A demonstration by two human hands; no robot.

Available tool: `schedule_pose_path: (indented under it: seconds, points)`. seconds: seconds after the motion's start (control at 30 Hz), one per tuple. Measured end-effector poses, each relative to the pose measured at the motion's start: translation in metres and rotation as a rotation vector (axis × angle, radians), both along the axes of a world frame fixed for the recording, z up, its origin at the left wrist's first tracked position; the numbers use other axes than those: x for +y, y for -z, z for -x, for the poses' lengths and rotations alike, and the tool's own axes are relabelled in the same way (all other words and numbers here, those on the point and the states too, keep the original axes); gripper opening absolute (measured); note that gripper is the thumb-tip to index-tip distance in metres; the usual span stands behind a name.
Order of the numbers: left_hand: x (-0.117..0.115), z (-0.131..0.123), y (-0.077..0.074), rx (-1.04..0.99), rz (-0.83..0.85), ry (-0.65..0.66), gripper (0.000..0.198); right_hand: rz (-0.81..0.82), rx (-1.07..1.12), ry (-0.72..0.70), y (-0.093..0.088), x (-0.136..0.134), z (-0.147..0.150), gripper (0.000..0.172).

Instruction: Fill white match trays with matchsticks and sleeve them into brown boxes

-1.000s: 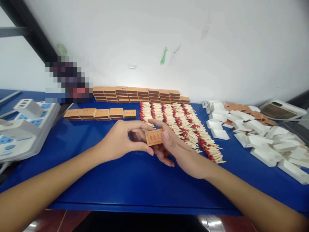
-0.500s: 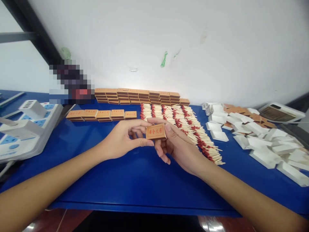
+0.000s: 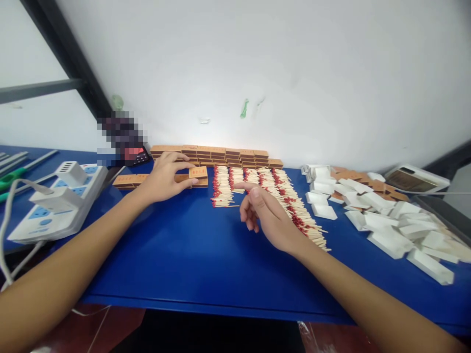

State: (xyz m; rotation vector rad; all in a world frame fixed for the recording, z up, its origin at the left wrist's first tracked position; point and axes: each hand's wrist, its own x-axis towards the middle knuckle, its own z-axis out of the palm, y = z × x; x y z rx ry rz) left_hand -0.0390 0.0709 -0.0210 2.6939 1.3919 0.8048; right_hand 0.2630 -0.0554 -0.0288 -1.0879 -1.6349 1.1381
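My left hand (image 3: 165, 177) has its thumb and fingers around a matchbox (image 3: 198, 172) with red lettering on top. That matchbox is at the right end of the front row of matchboxes (image 3: 125, 181), on top of or just above the last one; contact is unclear. Part of the row is hidden behind my hand. My right hand (image 3: 270, 215) holds nothing, with the index finger stretched to the left and the others loosely curled. It hovers beside several bundles of red-tipped matches (image 3: 303, 220), partly covering them.
Matchboxes are stacked (image 3: 239, 156) along the wall. White box trays (image 3: 401, 220) lie in a loose pile on the right, with brown sleeves (image 3: 353, 175) behind. On the left a power strip (image 3: 83, 196) with plugs and cables sits on the blue table (image 3: 206, 264).
My left hand has carried the matchbox left and away from me to the front row. My right hand has let go of it and stays near the matches. The view has shifted slightly.
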Motion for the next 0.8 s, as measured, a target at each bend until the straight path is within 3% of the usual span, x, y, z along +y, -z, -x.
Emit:
schedule_pose_path:
  seconds: [0.17, 0.43, 0.53, 0.63, 0.8]
  points:
    - [0.004, -0.002, 0.01, 0.082, 0.093, 0.043, 0.052, -0.03, -0.027, 0.016, -0.002, 0.007, -0.005, 0.066]
    - [-0.005, -0.005, 0.004, 0.071, -0.017, 0.064, 0.062, -0.147, -0.164, 0.068, -0.007, 0.016, -0.017, 0.058]
    - [-0.02, -0.017, -0.001, -0.036, -0.135, 0.164, 0.031, -0.273, -0.326, 0.239, -0.014, 0.033, -0.036, 0.048]
    - [-0.034, -0.03, -0.001, -0.119, -0.144, 0.287, 0.025, -0.236, -0.422, 0.468, -0.023, 0.061, -0.066, 0.048]
    - [-0.043, -0.035, 0.006, -0.039, -0.171, 0.398, 0.024, -0.166, -0.571, 0.611, -0.037, 0.107, -0.126, 0.04]
